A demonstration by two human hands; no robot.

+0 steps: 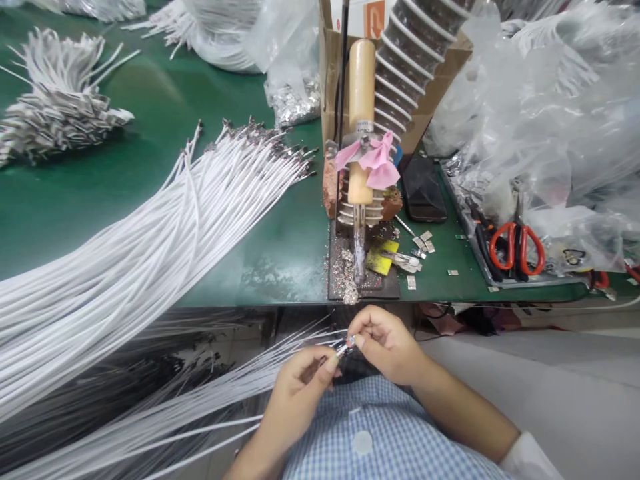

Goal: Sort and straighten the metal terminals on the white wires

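Note:
Low over my lap, just in front of the table edge, my left hand (305, 383) is closed around a white cable (342, 349) near its end. My right hand (387, 347) pinches a small metallic piece (351, 341) at that cable's tip; it looks like a connector, partly hidden by the fingers. More white cables (250, 370) run from the lower left towards my left hand. Beyond my hands a soldering iron (361, 120) with a wooden handle is fixed tip down, a pink strip tied round it. Solder bits (350, 277) lie about its tip.
A thick bundle of white cables (150, 233) covers the table's left side. Behind the iron stand a ribbed hose (420, 53) and a cardboard box (330, 73). To the right are a phone (424, 190), a yellow sponge (383, 257), and a tray (540, 287) with red-handled scissors (517, 247).

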